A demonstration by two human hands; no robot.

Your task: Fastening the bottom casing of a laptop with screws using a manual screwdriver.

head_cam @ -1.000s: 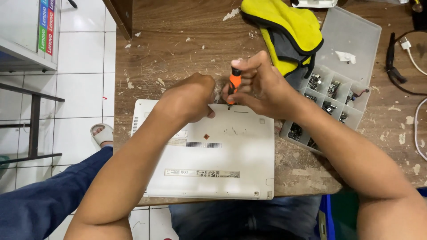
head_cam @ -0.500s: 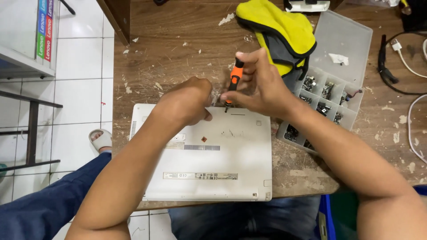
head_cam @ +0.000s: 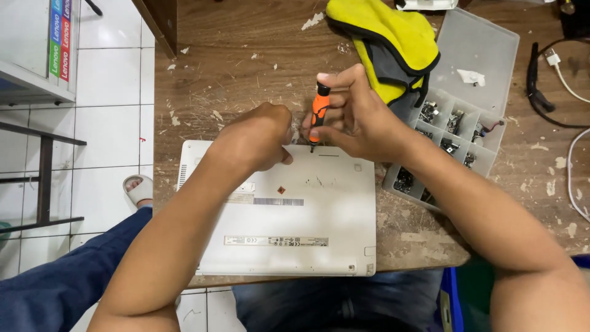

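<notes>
A white laptop (head_cam: 307, 221) lies bottom side up on a worn wooden table (head_cam: 246, 55). My right hand (head_cam: 356, 117) grips a small orange-and-black screwdriver (head_cam: 318, 109), held upright with its tip on the laptop's far edge. Beside the tip, my left hand (head_cam: 258, 135) rests as a loose fist on that far edge, its fingers curled under; what they touch is hidden.
A clear plastic parts organiser (head_cam: 458, 117) with several compartments of small metal parts sits right of the laptop. A yellow-and-grey cloth (head_cam: 387, 43) lies behind it. Black and white cables (head_cam: 553, 74) lie at the far right. White tiled floor and a sandalled foot (head_cam: 138, 187) show at left.
Both hands stay at the laptop's far edge with the screwdriver upright; the fingers on its handle shifted slightly. The view moved a little.
</notes>
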